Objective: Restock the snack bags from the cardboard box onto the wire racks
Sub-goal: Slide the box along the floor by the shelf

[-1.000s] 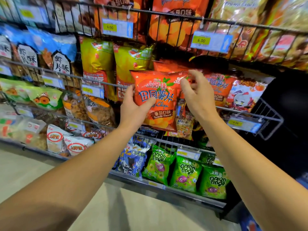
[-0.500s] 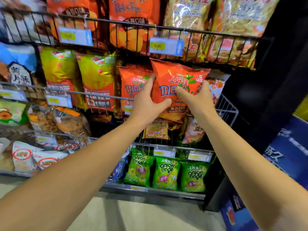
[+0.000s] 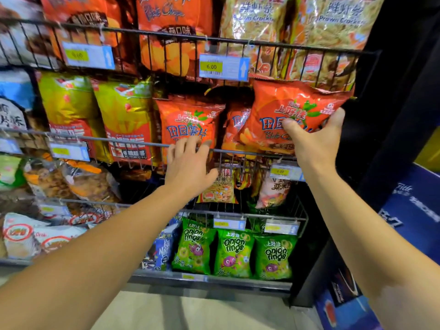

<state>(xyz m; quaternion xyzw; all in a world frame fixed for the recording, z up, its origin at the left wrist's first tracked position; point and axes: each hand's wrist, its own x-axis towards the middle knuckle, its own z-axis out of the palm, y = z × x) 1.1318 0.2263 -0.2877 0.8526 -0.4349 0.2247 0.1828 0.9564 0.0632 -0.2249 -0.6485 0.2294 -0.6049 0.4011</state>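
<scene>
An orange tomato potato-chip bag [image 3: 285,106] stands tilted at the right end of the middle wire rack [image 3: 119,141], its top just under the upper rack. My right hand [image 3: 314,144] grips its lower right part, thumb on the front and fingers behind. Two more bags of the same kind [image 3: 188,120] stand to its left in the rack. My left hand [image 3: 188,167] holds nothing; its loosely bent fingers rest on the rack's front rail below those bags. The cardboard box is out of view.
The upper rack [image 3: 166,38] holds large orange bags and prawn crackers. Yellow bags [image 3: 123,115] fill the middle rack's left. Green onion-ring bags [image 3: 234,253] line the bottom shelf. A black upright [image 3: 385,139] and blue cartons [image 3: 409,210] stand on the right.
My left hand let go of the orange bag and dropped to the rack rail. My right hand carried the bag rightward to the rack's end.
</scene>
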